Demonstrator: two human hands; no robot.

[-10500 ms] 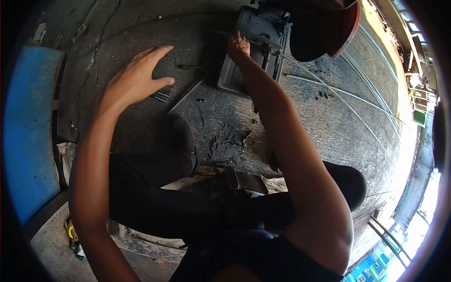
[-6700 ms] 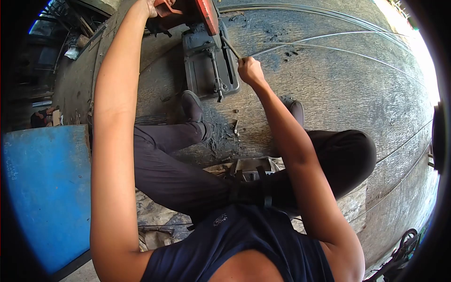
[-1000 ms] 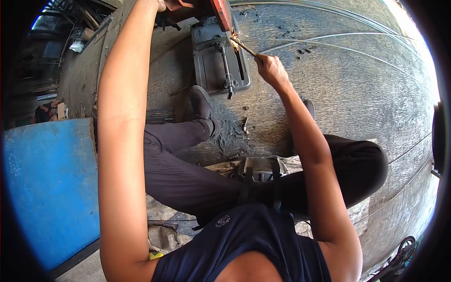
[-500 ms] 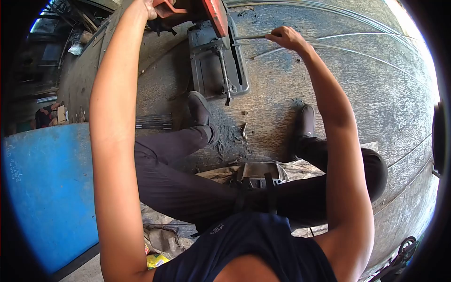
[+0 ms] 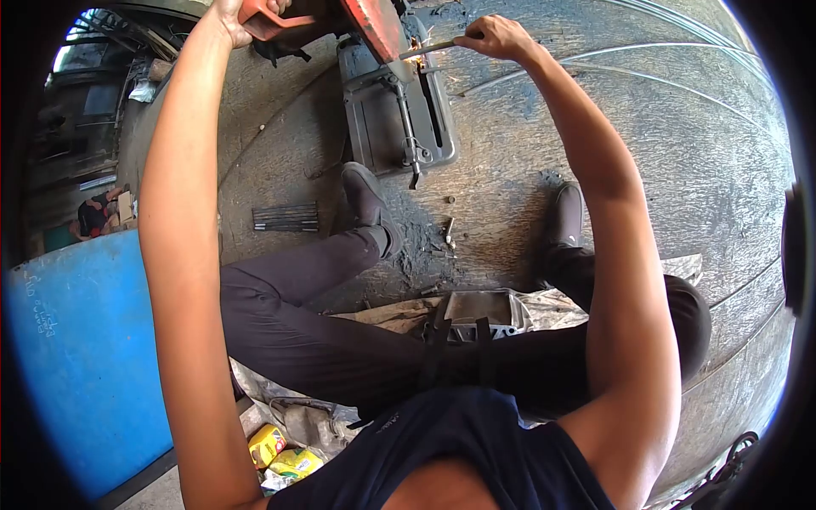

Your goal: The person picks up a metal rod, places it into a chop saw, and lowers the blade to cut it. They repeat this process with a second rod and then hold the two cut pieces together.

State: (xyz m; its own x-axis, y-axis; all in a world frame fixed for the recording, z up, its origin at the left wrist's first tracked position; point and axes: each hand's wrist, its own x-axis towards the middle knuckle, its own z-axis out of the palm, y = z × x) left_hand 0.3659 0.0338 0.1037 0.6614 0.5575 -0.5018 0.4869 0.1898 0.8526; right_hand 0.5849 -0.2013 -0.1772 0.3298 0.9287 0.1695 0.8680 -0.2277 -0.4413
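Observation:
My left hand (image 5: 242, 19) is closed around the orange handle of a chop saw (image 5: 371, 30) at the top of the view. The saw's red guard is lowered over its dark metal base (image 5: 367, 140), where a screw clamp (image 5: 405, 119) lies. My right hand (image 5: 501, 38) grips a thin metal rod (image 5: 438, 48), which runs left into the saw. Small orange sparks (image 5: 416, 59) show where the rod meets the saw. The cutting disc itself is hidden behind the guard.
Long metal rods (image 5: 646, 49) stretch across the floor at upper right. Short rod pieces (image 5: 286, 217) lie left of my shoe. A blue drum (image 5: 85, 340) stands at left, with yellow packets (image 5: 268, 444) below. Another person (image 5: 96, 214) is in the left background.
The saw handle and guard have shifted left and down in view with my left hand. Sparks now appear at the rod. My right hand sits slightly further left and higher, still holding the rod.

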